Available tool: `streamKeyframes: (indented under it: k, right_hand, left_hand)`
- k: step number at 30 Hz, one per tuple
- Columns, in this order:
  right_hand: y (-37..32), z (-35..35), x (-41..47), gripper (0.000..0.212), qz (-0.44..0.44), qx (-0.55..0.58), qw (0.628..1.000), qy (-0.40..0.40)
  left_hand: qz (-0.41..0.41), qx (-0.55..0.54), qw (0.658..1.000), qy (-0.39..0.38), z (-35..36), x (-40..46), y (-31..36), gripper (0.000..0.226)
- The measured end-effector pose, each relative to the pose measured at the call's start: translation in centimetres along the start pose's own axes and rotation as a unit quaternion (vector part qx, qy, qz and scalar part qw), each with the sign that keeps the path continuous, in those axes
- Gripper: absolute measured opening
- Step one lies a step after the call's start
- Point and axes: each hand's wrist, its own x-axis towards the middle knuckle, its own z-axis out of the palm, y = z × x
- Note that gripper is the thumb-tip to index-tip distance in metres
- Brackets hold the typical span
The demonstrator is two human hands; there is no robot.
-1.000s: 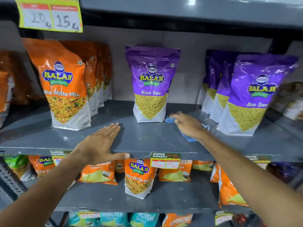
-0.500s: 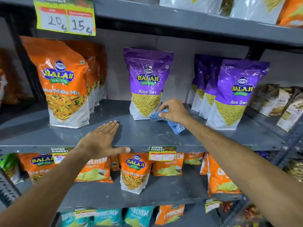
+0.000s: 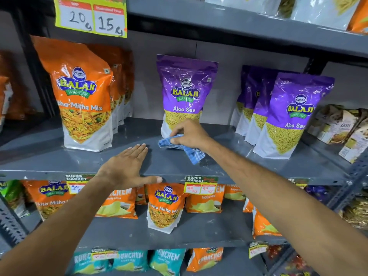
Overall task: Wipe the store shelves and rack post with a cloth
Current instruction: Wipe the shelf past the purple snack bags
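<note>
A blue checked cloth [image 3: 183, 147] lies bunched on the grey metal shelf [image 3: 229, 164], just in front of a purple Aloo Sev bag [image 3: 185, 92]. My right hand [image 3: 191, 134] grips the cloth from above, fingers closed on it. My left hand [image 3: 127, 166] rests flat on the same shelf near its front edge, fingers spread and holding nothing, thumb over the edge. A perforated grey rack post [image 3: 350, 180] runs down the right side.
Orange Mitha Mix bags [image 3: 83, 96] stand at the left of the shelf, more purple Aloo Sev bags [image 3: 288, 116] at the right, brown packs [image 3: 342, 130] beyond them. Price tags [image 3: 201, 186] hang on the shelf edge. Lower shelves hold orange and teal snack bags.
My right hand has drawn the cloth leftward along the shelf, from beside the right-hand purple bags to in front of the middle bag. My left hand has stayed flat in place.
</note>
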Motion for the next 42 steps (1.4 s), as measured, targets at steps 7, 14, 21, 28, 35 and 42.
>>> streamKeyframes:
  k: [7,14,21,28,35,42]
  right_hand:
    - [5.6,-5.6,-2.1,0.019,0.096,-0.066,0.993,0.010]
    - [1.2,-3.3,-1.8,0.023,0.004,0.074,0.997,-0.032]
    - [3.3,-0.8,-2.4,0.021,-0.021,-0.059,0.998,-0.018]
    - [11.6,-6.4,-5.7,0.023,0.024,-0.031,0.997,0.071]
    - [15.7,-2.4,-2.5,0.043,0.114,-0.097,0.987,-0.054]
    - [9.5,0.5,-7.2,0.042,0.053,-0.108,0.991,-0.059]
  left_hand:
    - [-0.005,-0.003,1.000,0.000,0.1,0.1,0.0,0.137]
    - [-0.003,0.001,1.000,-0.005,-0.1,0.0,0.0,0.136]
    - [-0.004,-0.003,1.000,0.002,-0.1,-0.2,0.0,0.135]
    - [-0.003,0.003,1.000,0.009,0.2,0.3,-0.1,0.134]
    - [0.003,0.002,1.000,0.007,0.3,0.2,-0.3,0.135]
    - [0.001,0.003,1.000,0.000,0.1,0.0,-0.2,0.137]
